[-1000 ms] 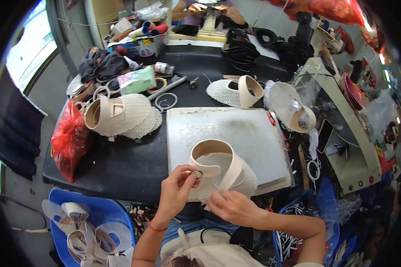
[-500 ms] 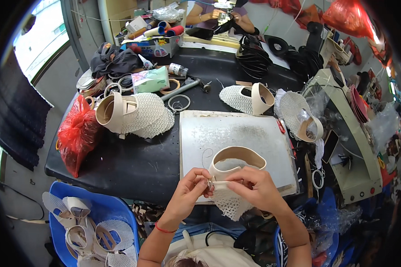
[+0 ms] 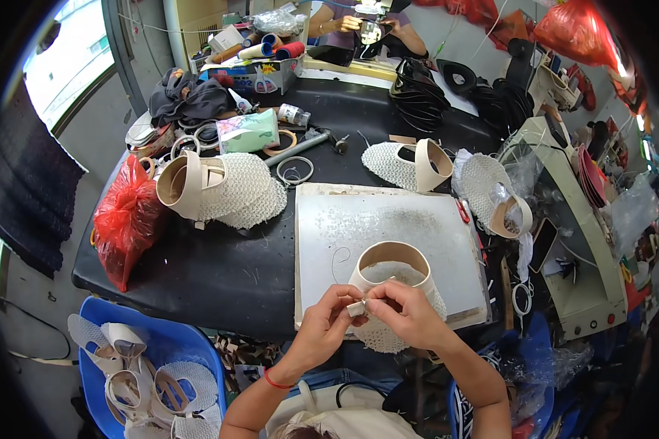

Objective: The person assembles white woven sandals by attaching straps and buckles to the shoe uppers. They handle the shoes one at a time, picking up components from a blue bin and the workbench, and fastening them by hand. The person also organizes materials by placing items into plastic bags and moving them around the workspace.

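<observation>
A cream shoe upper [image 3: 379,341], with a woven mesh toe and a smooth ankle band, is between my hands at the near edge of a grey board [image 3: 329,219]. My left hand [image 3: 322,329] pinches the end of its narrow strap [image 3: 356,309], whose squared tip sticks out past the fingers. Against the same strap, the fingertips of my right hand [image 3: 406,314] are pressed together, meeting the left ones. Any small fitting between them is too hidden to make out. The band's round opening faces up, just beyond my fingers.
Similar uppers stand stacked at left [image 3: 249,190], with another upper [image 3: 399,164] behind the board. A red plastic bag [image 3: 128,227] sits on the table's left edge. On the floor, a blue basin [image 3: 216,358] holds several uppers. Across the table, a person works at a sewing machine.
Both hands have shifted slightly right and drawn closer together at the strap. The upper has turned, so its band opening now looks rounder and the strap end points left.
</observation>
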{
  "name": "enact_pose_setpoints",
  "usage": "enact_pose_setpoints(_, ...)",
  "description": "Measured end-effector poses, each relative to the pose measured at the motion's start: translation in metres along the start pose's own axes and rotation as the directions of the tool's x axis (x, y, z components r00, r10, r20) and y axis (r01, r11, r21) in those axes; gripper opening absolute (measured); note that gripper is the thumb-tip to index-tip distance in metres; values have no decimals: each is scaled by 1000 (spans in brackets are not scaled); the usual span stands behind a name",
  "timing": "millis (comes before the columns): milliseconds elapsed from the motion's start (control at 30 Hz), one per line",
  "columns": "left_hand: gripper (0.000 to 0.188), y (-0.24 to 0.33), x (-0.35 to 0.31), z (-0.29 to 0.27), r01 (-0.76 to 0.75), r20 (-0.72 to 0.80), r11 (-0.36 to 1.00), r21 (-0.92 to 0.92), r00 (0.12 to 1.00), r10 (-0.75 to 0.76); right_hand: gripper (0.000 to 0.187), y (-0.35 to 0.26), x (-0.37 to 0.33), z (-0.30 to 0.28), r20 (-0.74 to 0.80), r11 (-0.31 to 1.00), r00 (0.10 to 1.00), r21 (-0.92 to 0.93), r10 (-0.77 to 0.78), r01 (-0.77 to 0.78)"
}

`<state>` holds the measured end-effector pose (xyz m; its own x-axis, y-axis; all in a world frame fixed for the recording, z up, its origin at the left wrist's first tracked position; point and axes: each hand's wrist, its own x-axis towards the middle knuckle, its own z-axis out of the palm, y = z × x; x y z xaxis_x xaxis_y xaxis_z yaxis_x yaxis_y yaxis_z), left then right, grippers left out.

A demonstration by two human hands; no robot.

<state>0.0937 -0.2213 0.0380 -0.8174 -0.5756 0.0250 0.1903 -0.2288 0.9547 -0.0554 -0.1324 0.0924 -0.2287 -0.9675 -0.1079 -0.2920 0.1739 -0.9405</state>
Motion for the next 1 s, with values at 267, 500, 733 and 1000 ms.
enact_pose_setpoints(267,29,18,15,11,42,127,997,-62,991,-34,27,6,-12,-5,-258,980,947,-93,-193,174)
enact_pose_setpoints(500,27,22,12,35,-5,-18,989,-146,1000,2,28,-22,-30,1,-229,606,713,-723,-663,331)
enact_pose_setpoints(733,27,32,27,39,169,26,983,-74,985,-168,19,-7,-22,-2,-276,551,660,-796,-699,251)
enact_pose_setpoints(1000,25,23,27,28,218,122,962,-166,972,-199,16,5,-18,-7,-540,981,820,-71,-191,182)
